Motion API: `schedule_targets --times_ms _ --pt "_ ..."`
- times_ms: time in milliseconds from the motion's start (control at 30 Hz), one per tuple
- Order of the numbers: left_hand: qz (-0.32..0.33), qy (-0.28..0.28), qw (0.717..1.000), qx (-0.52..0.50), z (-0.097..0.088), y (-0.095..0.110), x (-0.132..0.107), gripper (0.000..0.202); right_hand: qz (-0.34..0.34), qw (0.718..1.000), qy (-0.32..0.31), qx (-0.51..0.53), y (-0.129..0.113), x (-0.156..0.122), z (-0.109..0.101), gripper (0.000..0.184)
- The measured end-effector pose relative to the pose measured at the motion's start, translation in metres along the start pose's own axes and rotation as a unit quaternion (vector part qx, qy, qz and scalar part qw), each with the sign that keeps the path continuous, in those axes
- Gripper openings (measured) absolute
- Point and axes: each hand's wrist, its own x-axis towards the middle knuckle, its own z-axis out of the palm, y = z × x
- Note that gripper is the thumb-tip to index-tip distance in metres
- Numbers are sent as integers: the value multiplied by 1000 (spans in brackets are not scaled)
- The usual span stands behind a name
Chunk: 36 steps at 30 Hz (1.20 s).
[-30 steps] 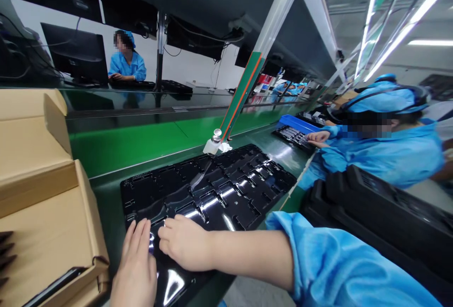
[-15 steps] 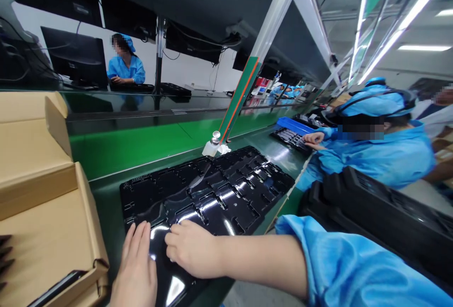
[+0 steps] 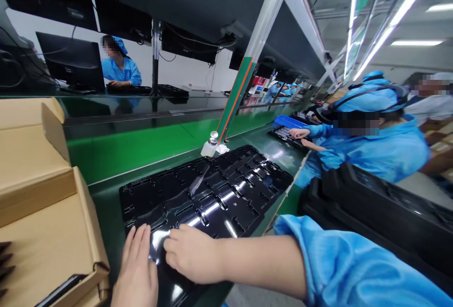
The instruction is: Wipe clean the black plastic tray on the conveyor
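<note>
Green belt carries a black tray, and since a second ago both hands have slid slightly nearer on its near edge, left hand flat and open, right hand loosely curled, pressing without gripping, beside the cardboard box.

A glossy black tray, moulded in a repeating grid of rectangular pockets and streaked with white glare, is seen on a dark green worktop. A brighter green band is shown behind it. Plain tan-brown is presented by the cardboard box at the side. A bright blue sleeve is worn on the right arm, and the same blue is worn by the co-worker beside a blue bin. A green and orange stripe marks the silver post. A white bottle carries a silver cap.
</note>
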Motion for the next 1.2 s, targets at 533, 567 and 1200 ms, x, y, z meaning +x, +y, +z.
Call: schedule_targets --times_ms 533,567,1200 --pt "-32 -2 996 -83 3 -1 -2 43 269 757 159 573 9 -13 -17 7" --pt "-29 -10 996 -81 5 -3 -2 43 284 710 156 625 10 -13 -17 7" --pt "-4 4 998 -60 -1 -6 -2 39 238 955 52 167 -7 -24 -2 31"
